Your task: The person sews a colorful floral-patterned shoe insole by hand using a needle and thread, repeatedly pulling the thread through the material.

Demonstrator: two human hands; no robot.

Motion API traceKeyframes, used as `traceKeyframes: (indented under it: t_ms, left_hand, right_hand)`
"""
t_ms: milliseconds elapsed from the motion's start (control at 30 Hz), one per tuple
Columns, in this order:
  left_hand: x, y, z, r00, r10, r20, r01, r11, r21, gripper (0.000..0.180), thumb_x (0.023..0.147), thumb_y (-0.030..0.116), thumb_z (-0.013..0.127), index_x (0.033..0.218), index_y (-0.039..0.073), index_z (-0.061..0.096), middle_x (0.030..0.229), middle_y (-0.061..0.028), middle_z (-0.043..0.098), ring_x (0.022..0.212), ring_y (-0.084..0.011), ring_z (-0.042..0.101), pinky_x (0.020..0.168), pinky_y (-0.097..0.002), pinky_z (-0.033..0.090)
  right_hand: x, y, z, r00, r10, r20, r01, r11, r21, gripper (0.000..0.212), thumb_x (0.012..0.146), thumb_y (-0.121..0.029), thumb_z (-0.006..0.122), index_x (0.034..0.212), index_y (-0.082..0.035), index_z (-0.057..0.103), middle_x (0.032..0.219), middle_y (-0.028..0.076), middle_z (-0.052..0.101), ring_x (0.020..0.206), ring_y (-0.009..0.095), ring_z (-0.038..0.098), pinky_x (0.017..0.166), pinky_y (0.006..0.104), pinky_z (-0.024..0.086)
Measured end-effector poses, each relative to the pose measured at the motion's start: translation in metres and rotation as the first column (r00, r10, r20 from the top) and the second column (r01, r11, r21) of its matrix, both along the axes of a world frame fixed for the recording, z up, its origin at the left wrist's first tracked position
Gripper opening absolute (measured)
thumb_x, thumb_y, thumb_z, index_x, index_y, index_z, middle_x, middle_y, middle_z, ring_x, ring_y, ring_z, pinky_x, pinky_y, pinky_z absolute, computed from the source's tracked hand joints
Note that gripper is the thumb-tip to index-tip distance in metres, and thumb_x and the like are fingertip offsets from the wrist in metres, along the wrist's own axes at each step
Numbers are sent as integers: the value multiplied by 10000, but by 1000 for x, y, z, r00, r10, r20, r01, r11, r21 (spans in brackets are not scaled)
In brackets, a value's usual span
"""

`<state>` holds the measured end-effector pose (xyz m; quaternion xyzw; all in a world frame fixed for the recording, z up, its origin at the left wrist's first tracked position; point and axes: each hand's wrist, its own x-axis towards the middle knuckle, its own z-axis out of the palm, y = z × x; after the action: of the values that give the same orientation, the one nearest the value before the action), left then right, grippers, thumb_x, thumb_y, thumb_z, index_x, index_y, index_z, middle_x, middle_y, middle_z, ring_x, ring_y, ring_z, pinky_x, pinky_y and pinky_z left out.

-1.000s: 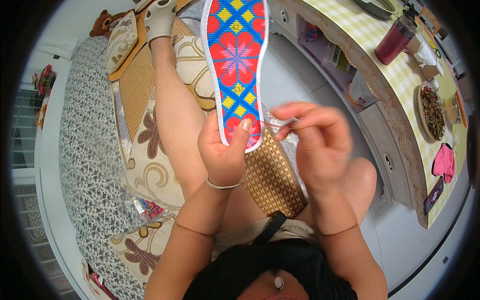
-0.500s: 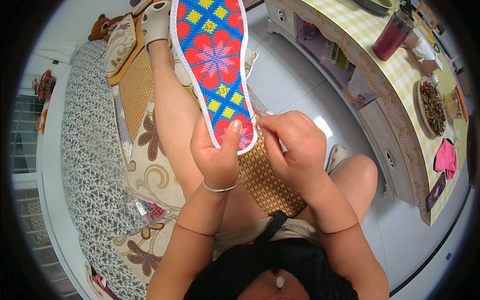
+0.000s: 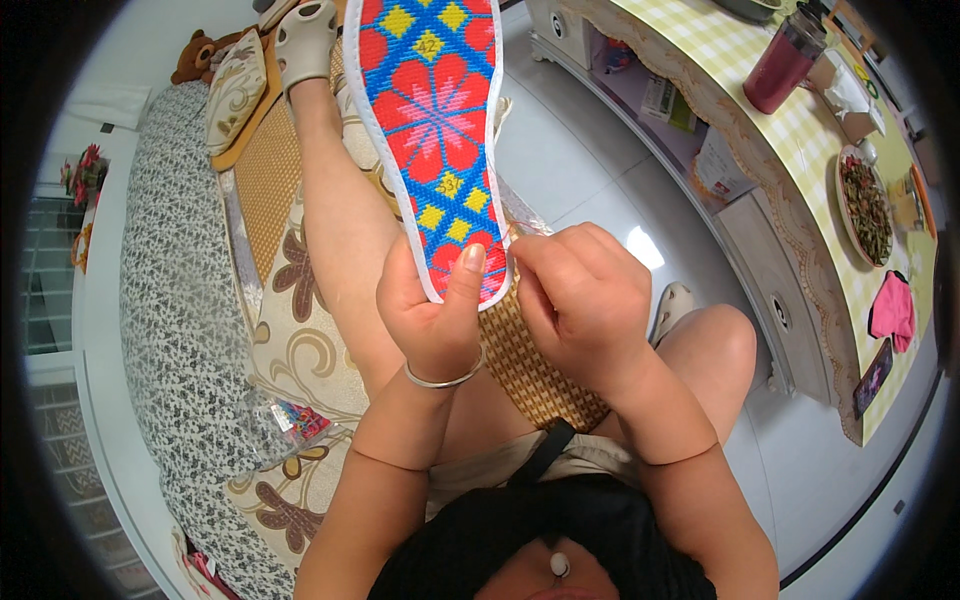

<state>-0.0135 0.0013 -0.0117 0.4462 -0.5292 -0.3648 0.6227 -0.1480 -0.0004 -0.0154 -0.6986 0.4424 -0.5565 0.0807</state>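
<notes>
An embroidered insole (image 3: 435, 130) with red flowers, blue ground, yellow diamonds and a white rim is held up over my lap. My left hand (image 3: 435, 305) grips its lower end, with the thumb pressed on the patterned face and the other fingers behind it. Beside the insole's right edge is my right hand (image 3: 585, 290), closed, with thumb and forefinger pinched. A thin reddish thread (image 3: 512, 232) shows at the insole's edge by these fingertips. Whether a needle sits in the pinch is hidden.
A woven mat (image 3: 545, 370) lies under my hands. On the sofa cover at left is a clear bag of coloured thread (image 3: 300, 420). At right, a table with a checked cloth (image 3: 720, 60) bears a dark red bottle (image 3: 785, 65), a plate of food (image 3: 865, 205), a pink cloth (image 3: 892, 312) and a phone (image 3: 872, 380).
The insole's upper part has shifted slightly to the right and up. My right hand has moved a little left, and its pinch stays beside the insole's edge.
</notes>
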Motion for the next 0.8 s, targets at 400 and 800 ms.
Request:
traceKeyframes:
  t_ms: [400, 800]
  left_hand:
    - [-2, 0, -7, 916, 188, 354, -119, 971, -206, 132, 849, 83, 677, 885, -14, 595, 732, -82, 639, 615, -134, 582, 578, -258, 464]
    - [3, -5, 1, 950, -141, -277, 135, 990, -40, 319, 873, -23, 608, 1176, -72, 519, 1114, -111, 620, 994, -179, 602, 905, -305, 470]
  right_hand:
    - [6, -1, -11, 998, -16, 64, 15, 1000, 20, 97, 719, -44, 648, 801, -48, 597, 659, 71, 535, 597, 257, 551, 508, 350, 449]
    - [-19, -10, 0, 852, -74, 518, -42, 977, 208, 131, 810, -61, 678, 929, -12, 652, 814, 60, 641, 766, 166, 606, 727, 269, 468]
